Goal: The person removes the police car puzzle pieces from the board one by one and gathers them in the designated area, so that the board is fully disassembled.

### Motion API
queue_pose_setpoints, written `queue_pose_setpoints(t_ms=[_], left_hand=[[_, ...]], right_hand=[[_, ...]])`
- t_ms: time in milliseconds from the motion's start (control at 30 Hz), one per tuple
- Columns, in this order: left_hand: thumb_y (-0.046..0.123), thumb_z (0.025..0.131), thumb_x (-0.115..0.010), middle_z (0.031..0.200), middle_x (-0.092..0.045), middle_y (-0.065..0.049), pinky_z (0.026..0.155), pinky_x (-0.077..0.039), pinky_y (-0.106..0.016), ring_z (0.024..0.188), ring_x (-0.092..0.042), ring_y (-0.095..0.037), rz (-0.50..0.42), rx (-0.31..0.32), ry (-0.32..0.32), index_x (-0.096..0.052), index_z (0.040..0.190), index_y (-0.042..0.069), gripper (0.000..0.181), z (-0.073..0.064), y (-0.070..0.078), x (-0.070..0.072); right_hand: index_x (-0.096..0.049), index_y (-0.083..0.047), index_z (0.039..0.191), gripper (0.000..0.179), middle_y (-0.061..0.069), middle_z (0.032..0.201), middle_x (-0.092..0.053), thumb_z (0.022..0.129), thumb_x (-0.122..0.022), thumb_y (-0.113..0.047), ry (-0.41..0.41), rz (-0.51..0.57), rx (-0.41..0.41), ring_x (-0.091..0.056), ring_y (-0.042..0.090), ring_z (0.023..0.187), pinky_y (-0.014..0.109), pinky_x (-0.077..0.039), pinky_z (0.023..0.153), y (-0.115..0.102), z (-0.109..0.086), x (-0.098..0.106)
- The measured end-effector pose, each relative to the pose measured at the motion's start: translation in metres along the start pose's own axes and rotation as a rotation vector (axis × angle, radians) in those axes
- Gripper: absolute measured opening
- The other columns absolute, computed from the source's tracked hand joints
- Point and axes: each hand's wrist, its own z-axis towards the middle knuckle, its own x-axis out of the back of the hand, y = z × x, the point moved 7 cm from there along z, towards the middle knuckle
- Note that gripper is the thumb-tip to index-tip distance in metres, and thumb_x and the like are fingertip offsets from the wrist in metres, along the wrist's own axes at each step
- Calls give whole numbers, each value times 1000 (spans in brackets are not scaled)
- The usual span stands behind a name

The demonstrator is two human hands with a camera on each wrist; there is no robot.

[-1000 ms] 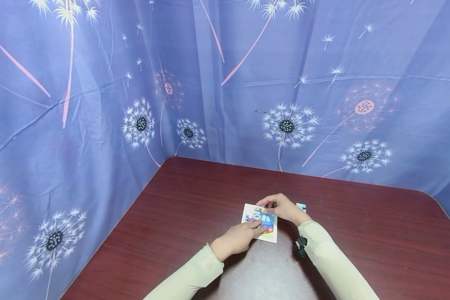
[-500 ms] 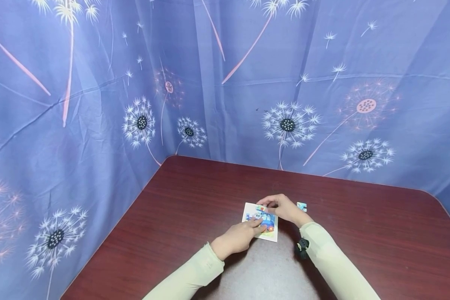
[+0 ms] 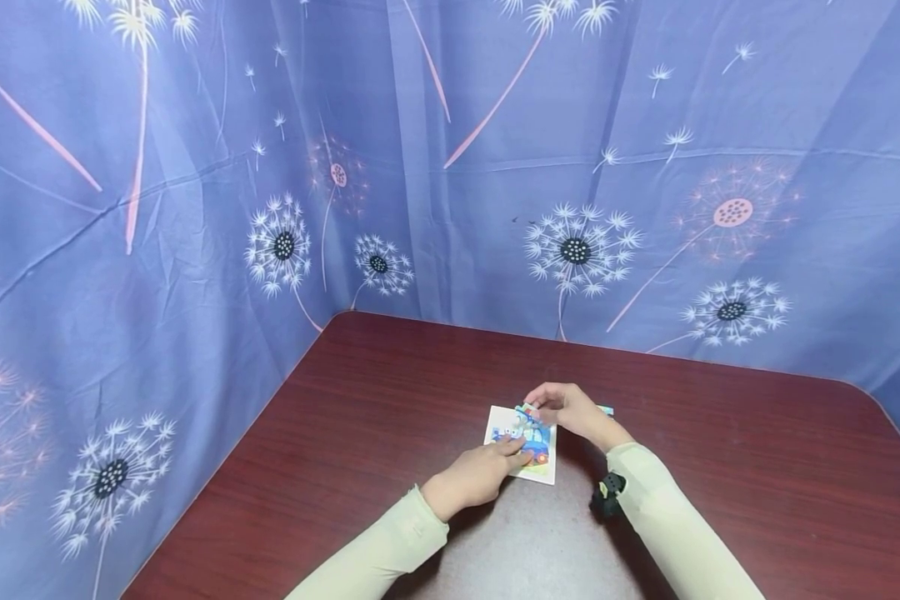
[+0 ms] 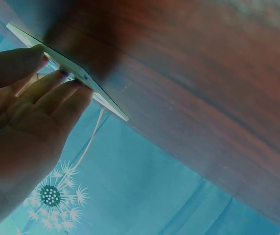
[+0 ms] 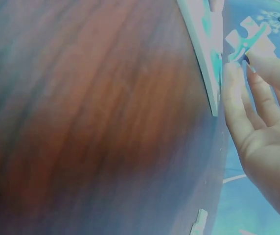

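Note:
A small square jigsaw puzzle [image 3: 498,420] with a white border and a blue cartoon picture lies on the table. My left hand [image 3: 471,477] rests on its lower left part, fingers stretched over the picture; the left wrist view shows the fingertips against the board [image 4: 83,74]. At the puzzle's upper right corner, my right hand [image 3: 576,412] pinches a puzzle piece [image 5: 248,40] between thumb and forefinger. That piece is tilted and raised off the board in the right wrist view. Another loose piece [image 3: 607,410] lies beyond the right hand, mostly hidden by it.
The dark red wooden table [image 3: 390,392] reaches out on all sides of the puzzle. A blue curtain [image 3: 480,250] with dandelion prints hangs along its back and left edges. A black device [image 3: 608,493] is strapped at the right wrist.
My right hand has shifted slightly right and away, lifting the piece from the puzzle's upper right. It now covers more of the loose piece. The left hand stays in place.

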Motion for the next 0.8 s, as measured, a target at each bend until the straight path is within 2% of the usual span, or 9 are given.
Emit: queue_pose_setpoints(t_ms=[200, 333, 533, 633, 800], left_hand=[[-2, 86, -63, 148, -43, -3, 104, -41, -30, 134, -43, -18, -2, -3, -9, -51, 141, 20, 61, 0, 0, -1], [-3, 87, -62, 149, -41, -3, 105, -41, -32, 135, -42, -20, -13, 1, -16, -50, 142, 19, 61, 0, 0, -1], [-3, 87, -62, 149, -42, -3, 106, -40, -32, 135, -41, -20, -22, 4, -9, -50, 142, 19, 60, 0, 0, -1], [-3, 87, -62, 149, -42, -3, 106, -39, -32, 135, -41, -19, -6, -4, -2, -50, 142, 19, 60, 0, 0, -1], [-3, 87, -62, 149, -42, -3, 106, -40, -31, 135, -41, -19, 4, -7, -2, -50, 142, 18, 60, 0, 0, -1]], right_hand=[[-65, 4, 108, 20, 19, 96, -64, 88, -62, 3, 52, -3, -22, -62, 23, 87, 36, -56, 75, -11, -3, 12], [-66, 1, 112, 23, 17, 100, -66, 89, -63, -1, 89, -29, -25, -62, 20, 88, 39, -56, 73, -2, -3, 25], [-67, -2, 116, 27, 16, 109, -68, 90, -65, -8, 141, -33, -75, -64, 23, 88, 43, -54, 76, 3, -11, 44], [-66, -1, 119, 31, 17, 112, -67, 92, -66, -14, 151, -30, -79, -65, 27, 89, 44, -54, 78, 2, -17, 54], [-62, 2, 124, 38, 19, 116, -65, 94, -64, -20, 175, -41, -97, -64, 23, 89, 44, -55, 78, 1, -30, 72]])
